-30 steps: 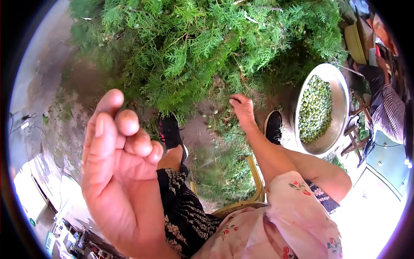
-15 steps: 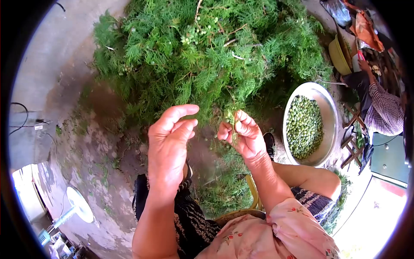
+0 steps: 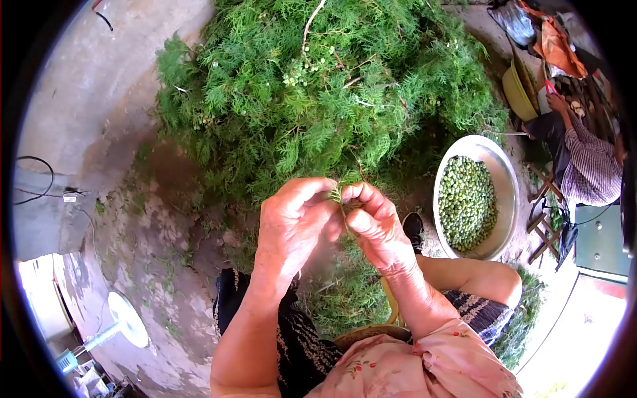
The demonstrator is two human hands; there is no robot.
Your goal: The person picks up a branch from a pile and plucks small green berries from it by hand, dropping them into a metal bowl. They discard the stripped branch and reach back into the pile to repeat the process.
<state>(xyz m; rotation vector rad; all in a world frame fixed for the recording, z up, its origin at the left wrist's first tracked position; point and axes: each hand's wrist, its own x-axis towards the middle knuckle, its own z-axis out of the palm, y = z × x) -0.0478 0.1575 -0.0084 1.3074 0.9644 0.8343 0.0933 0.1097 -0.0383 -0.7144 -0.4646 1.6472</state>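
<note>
A small green sprig [image 3: 337, 195] is between my two hands, just in front of a big heap of green branches [image 3: 312, 99]. My right hand [image 3: 378, 225] pinches the sprig's stem between thumb and fingers. My left hand [image 3: 295, 222] has its thumb and index finger closed at the sprig's left side; whether they grip it is hard to make out. On the right, a metal basin [image 3: 507, 192] holds many small round green berries [image 3: 468, 202].
At the right, another person in a checked sleeve [image 3: 594, 166] sits near a yellow basin [image 3: 517, 93]. A wooden rack [image 3: 544, 232] stands beside them. A white fan [image 3: 127, 320] is at lower left. Cut greenery [image 3: 352, 298] lies between my legs.
My left hand has moved right and its fingers have come together at the sprig, next to my right hand. The whole view has shifted slightly.
</note>
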